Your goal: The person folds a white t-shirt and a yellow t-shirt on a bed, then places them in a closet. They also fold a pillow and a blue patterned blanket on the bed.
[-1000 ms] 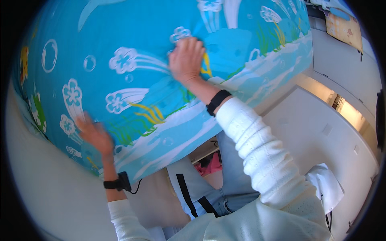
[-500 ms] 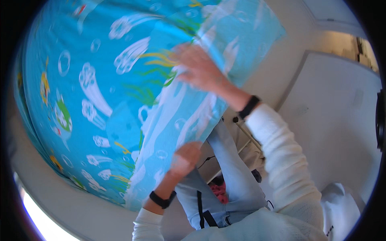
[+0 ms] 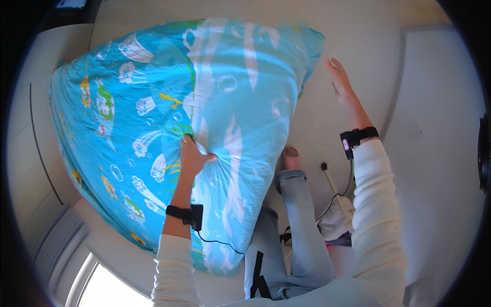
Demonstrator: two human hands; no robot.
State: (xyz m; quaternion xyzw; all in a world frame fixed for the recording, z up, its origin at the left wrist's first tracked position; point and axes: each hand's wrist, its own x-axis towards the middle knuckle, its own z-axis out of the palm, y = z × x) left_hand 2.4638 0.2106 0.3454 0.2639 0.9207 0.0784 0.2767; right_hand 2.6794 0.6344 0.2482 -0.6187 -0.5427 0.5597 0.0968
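Note:
A wide duvet (image 3: 240, 102), bright blue with a pale blue border and printed sea creatures, shells and bubbles, spreads before me. My left hand (image 3: 193, 157) presses on it where the bright and pale parts meet. Its thumb is stretched out to the right, and small creases run from the fingers. Off the duvet's far right corner, my right hand (image 3: 341, 82) is in the air with fingers extended and nothing held. Both wrists wear black straps with small devices.
My jeans-clad legs (image 3: 302, 220) and a pink shoe (image 3: 290, 157) are beside the duvet's near right edge. To their right, a pale bag-like object (image 3: 336, 221) sits near a pole and cable. A bright window (image 3: 110, 284) is at lower left, a white surface (image 3: 440, 153) at right.
My right hand has left the duvet and moved out to the right. My left hand has reached farther onto the duvet. The view has shifted, showing more floor and the duvet's far corner.

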